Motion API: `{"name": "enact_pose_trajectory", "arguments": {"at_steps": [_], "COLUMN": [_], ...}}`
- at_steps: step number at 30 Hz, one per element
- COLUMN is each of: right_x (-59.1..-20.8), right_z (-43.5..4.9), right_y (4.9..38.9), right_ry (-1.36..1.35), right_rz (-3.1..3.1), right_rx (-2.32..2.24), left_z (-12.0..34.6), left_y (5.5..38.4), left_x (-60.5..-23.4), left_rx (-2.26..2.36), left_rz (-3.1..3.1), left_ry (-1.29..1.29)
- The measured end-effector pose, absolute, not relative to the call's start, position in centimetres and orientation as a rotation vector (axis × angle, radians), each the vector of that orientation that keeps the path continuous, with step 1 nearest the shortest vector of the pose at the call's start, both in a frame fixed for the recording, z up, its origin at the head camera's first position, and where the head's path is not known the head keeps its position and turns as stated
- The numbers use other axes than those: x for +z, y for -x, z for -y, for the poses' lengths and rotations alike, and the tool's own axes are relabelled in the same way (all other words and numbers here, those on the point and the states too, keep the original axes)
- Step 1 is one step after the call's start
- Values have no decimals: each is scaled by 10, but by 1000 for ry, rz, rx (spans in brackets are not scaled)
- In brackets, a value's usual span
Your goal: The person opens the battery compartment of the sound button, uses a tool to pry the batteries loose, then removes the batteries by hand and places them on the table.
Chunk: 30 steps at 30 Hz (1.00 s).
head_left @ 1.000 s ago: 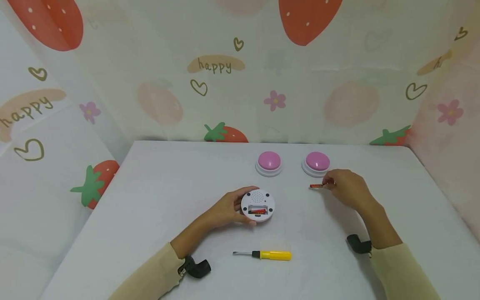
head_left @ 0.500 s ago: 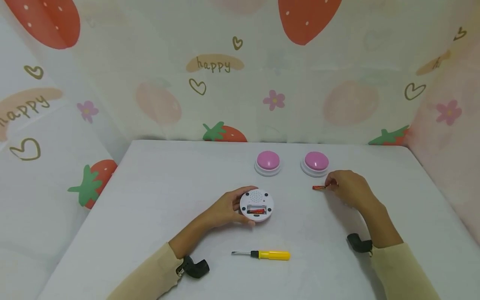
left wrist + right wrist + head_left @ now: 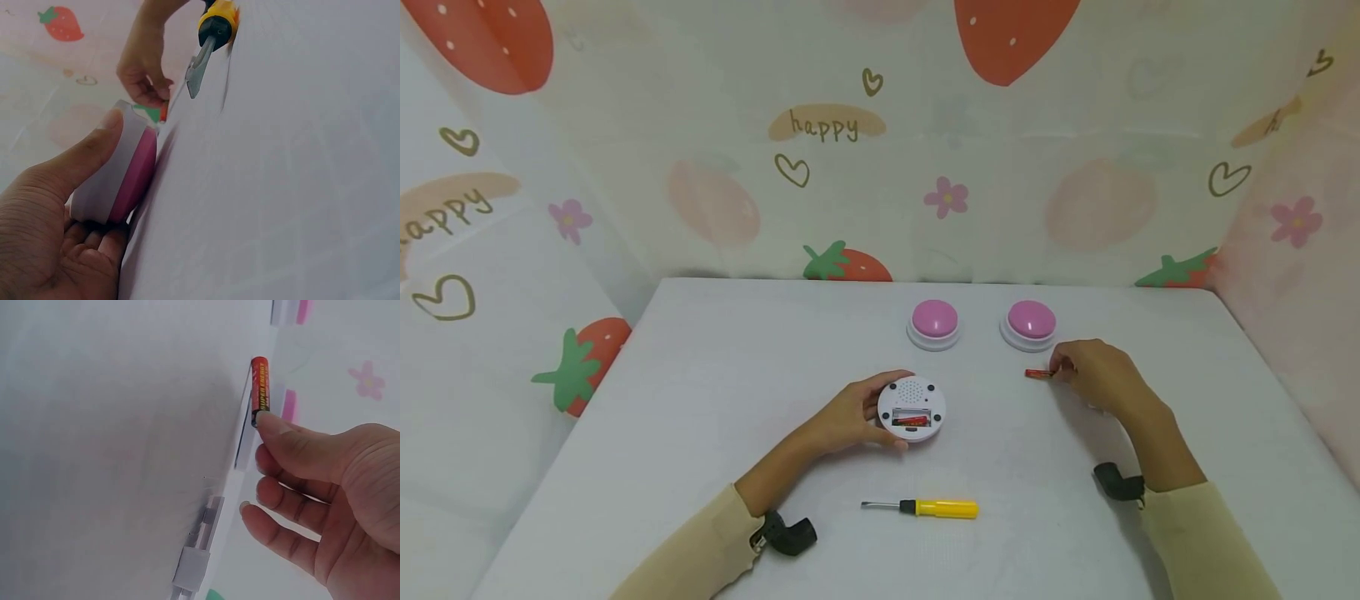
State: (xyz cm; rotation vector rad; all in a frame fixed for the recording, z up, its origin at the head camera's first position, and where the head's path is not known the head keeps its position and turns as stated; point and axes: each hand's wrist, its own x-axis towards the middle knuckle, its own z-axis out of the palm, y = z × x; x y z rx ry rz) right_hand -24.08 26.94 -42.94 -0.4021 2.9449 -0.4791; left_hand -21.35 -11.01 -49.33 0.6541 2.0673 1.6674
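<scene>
While the left grip (image 3: 853, 421) curled round the upturned button (image 3: 912, 398), the right grip (image 3: 1099, 377) pinched 1 battery (image 3: 1037, 374) by its end; minding polarity seemed wise.

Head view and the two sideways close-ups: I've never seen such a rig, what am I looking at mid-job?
There is no robot, only a person's left hand and right hand, both bare. The wide picture comes from a camera on the head; the close-ups come from the left wrist camera and the right wrist camera. The left hand holds a push button, pink dome toward the table; its open battery compartment shows a red battery inside. The right hand pinches another red battery, marked SUPER ENERGY. On the table lie a yellow-handled flat-blade screwdriver, nearer the person, and two more push buttons, pink domes up, near the far edge.
</scene>
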Motion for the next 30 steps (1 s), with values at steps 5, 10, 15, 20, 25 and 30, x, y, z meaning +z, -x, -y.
{"name": "enact_pose_trajectory", "arguments": {"at_steps": [5, 10, 15, 20, 25, 30], "right_x": [-431, -433, -433, -423, -409, -396], "right_z": [-270, -270, -271, -271, -266, -249], "right_y": [242, 244, 244, 241, 234, 220], "right_ry": [384, 389, 408, 401, 406, 510], "right_rz": [-2918, -2903, -2923, -2934, -2940, -2973], "right_rx": [-465, -444, -437, -424, -410, -480], "left_z": [110, 110, 111, 111, 111, 111], "left_y": [213, 213, 214, 214, 215, 214], "left_x": [-493, -493, -494, -495, -496, -495], "left_rx": [1661, 1662, 1654, 1670, 1671, 1661], "left_rz": [-2070, -2070, -2085, -2074, -2069, -2080], "left_ry": [-656, -663, -672, -687, -695, -687]}}
